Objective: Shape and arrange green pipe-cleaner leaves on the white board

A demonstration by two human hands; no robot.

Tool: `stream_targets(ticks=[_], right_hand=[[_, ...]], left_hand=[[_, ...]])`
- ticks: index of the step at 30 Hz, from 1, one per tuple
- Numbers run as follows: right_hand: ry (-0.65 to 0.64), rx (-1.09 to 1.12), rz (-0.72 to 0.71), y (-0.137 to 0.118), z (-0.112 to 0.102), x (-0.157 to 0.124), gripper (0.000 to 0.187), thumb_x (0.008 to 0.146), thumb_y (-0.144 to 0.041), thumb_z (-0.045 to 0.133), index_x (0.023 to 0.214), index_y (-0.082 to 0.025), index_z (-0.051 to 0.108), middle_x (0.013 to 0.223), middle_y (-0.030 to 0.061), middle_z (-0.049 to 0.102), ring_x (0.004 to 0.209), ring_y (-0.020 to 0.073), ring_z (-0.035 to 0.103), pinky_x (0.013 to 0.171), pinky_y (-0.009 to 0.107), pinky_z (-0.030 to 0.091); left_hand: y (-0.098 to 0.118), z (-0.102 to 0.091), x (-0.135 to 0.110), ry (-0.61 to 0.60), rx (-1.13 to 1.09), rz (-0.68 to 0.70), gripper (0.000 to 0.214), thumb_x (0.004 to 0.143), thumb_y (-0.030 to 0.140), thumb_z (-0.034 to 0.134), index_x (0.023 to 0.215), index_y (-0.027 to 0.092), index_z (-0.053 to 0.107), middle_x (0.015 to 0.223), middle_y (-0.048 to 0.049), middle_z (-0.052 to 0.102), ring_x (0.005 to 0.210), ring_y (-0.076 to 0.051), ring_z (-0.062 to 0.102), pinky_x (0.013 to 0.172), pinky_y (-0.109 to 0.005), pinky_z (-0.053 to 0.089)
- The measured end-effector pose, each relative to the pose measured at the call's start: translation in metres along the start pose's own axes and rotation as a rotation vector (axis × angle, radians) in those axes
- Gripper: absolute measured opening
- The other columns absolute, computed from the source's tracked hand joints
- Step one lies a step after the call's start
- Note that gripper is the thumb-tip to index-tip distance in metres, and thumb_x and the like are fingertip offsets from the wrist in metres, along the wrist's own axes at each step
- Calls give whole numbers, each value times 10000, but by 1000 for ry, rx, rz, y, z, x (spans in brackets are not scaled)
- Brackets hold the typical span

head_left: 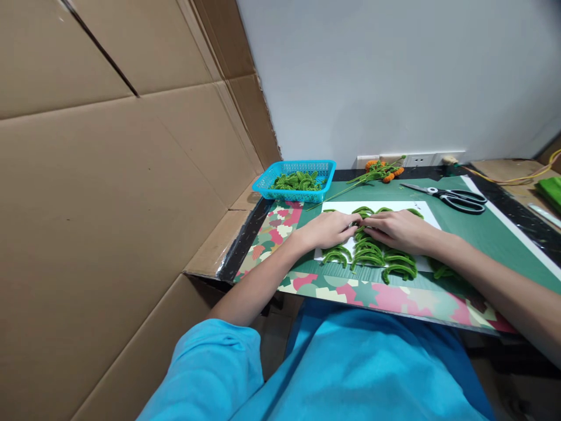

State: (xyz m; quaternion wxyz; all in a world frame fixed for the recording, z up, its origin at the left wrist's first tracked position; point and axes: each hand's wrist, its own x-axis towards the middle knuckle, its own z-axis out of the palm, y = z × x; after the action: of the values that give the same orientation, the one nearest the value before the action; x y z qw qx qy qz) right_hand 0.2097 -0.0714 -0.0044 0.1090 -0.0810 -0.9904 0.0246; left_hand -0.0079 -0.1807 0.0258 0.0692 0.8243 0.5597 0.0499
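Nearest to the camera is my blue shirt (342, 368), on the near side of the white sheet (344, 206), which I take as my landmark. Above the middle of this sheet, my left hand (333, 228) and my right hand (397, 231) bring their fingertips close to each other. The fingers of each hand are bent and near together; I cannot tell if they pinch a piece, because the hands cover this spot.

The green curved pieces (368, 251) lie on the sheet and partly over its near edge. I judge that the step in hand is the arranging of these pieces by fingertip. In my opinion, the next move calls for a light touch, so that the neighbouring arcs are not disturbed.

The pieces look fuzzy and soft, bent like small bows, and lie in loose columns, one arc below another. More green pieces are in the blue basket (289, 196), beyond the sheet to its left. The scissors (464, 202) rest to the right of the sheet's far edge, with blades a little apart.
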Motion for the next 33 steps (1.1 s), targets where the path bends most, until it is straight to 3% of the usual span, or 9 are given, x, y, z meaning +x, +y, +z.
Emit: stream_targets(ticks=[33], right_hand=[[-15,-11,2,2,2,0,359,1123,-339,367,1226,-196,679,1104,115,775,861,235,722,660,315,415]], left_hand=[[0,0,0,1,-11,14,295,1086,320,414,1233,206,643,968,-86,754,878,-250,698,736,-310,453]])
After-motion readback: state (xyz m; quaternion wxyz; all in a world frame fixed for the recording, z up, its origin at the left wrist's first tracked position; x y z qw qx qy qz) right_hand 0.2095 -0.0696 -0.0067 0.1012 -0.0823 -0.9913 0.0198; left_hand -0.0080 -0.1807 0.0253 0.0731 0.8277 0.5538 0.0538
